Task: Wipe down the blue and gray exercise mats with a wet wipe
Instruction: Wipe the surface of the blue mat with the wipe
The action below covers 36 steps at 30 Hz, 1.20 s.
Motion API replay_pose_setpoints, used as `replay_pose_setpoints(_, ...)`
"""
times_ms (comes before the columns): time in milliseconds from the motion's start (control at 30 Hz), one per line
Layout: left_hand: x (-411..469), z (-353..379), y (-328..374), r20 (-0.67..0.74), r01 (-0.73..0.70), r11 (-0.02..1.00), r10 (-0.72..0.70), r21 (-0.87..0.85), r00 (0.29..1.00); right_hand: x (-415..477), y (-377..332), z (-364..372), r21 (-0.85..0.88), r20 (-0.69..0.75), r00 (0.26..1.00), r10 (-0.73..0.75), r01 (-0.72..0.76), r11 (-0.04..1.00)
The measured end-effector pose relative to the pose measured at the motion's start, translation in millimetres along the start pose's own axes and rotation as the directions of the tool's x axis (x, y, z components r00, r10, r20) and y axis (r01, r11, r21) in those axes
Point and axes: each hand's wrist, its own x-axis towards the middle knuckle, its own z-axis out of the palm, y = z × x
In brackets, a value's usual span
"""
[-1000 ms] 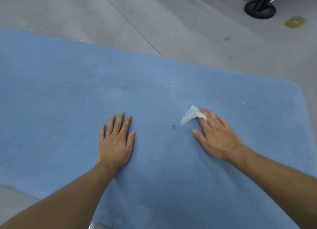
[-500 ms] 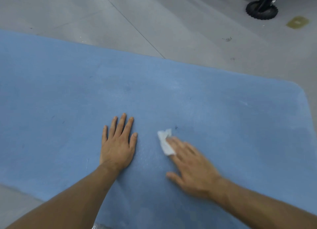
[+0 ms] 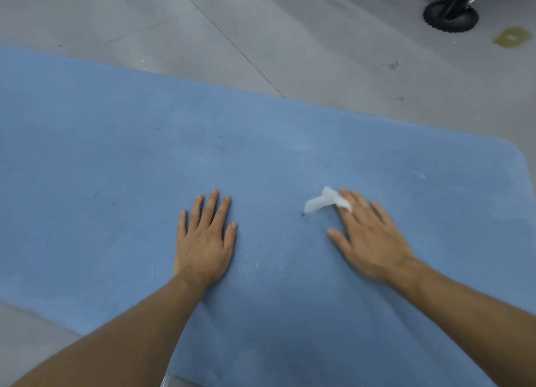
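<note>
Surface: rounded-corner blue foam exercise mat (image 3: 116, 160) on grey tiled floor (image 3: 261, 24) | left hand (image 3: 203, 241): flat mid-mat, fingers straight, holding nothing | right hand (image 3: 372, 241): straight fingers pressing crumpled white wet wipe (image 3: 319, 204) onto mat | beyond mat's far corner: black toothed wheel (image 3: 451, 20)

Mat (image 3: 116, 154) is plain mid blue, with faint white specks between the left hand (image 3: 204, 241) and right hand (image 3: 368, 238). Wipe (image 3: 322, 202) at the right fingertips — white. Past the hands the floor (image 3: 261, 24) is pale grey with thin dark lines, plus a black wheel (image 3: 451, 18) and a mustard-yellow patch (image 3: 512, 37).
</note>
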Motion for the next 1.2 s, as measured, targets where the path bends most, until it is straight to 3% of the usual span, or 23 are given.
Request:
replay_pose_setpoints(100, 1, 0, 0, 0.007, 0.0, 1.0, 0.0, 0.009, 1.0, 9, 32, -10, 0.06, 0.008, 0.986, 0.165, -0.165, 0.984)
replay_pose_setpoints(200, 0, 0, 0, -0.001, 0.001, 1.0, -0.001, 0.011, 1.0, 5, 32, -13, 0.102, 0.023, 0.99, 0.142, -0.144, 0.984)
replay_pose_setpoints(333, 0, 1, 0, -0.003, 0.001, 1.0, -0.001, -0.008, 1.0, -23, -19, -9, 0.06, 0.078, 0.982, -0.174, 0.17, 0.984)
replay_pose_setpoints(467, 0, -1, 1, -0.011, 0.005, 1.0, -0.005, -0.003, 1.0, -69, -86, 16, 0.027, 0.02, 0.857, -0.514, 0.514, 0.858)
replay_pose_setpoints(667, 0, -2, 1, -0.003, 0.008, 1.0, -0.008, -0.003, 1.0, -84, -101, 28, -0.08, 0.057, 0.782, -0.621, 0.623, 0.778)
replay_pose_setpoints(767, 1, -2, 1, 0.006, 0.01, 1.0, -0.01, -0.011, 1.0, -62, -71, 17, -0.045, 0.046, 0.856, -0.515, 0.516, 0.855)
replay_pose_setpoints(900, 0, -3, 0, 0.012, 0.005, 1.0, -0.005, -0.025, 1.0, -27, -6, 0, 0.025, 0.009, 0.99, -0.143, 0.143, 0.989)
replay_pose_setpoints(1033, 0, -2, 0, 0.008, 0.001, 1.0, -0.001, -0.024, 1.0, -12, 49, -14, 0.088, -0.006, 0.985, 0.172, -0.17, 0.981)
replay_pose_setpoints(1133, 0, -1, -1, 0.007, 0.001, 1.0, -0.001, -0.024, 1.0, -15, 55, -17, 0.124, 0.011, 0.978, 0.206, -0.206, 0.971)
replay_pose_setpoints(1200, 1, 0, -1, 0.006, -0.001, 1.0, 0.001, -0.021, 1.0, -21, 38, -14, 0.117, 0.001, 0.994, 0.113, -0.112, 0.987)
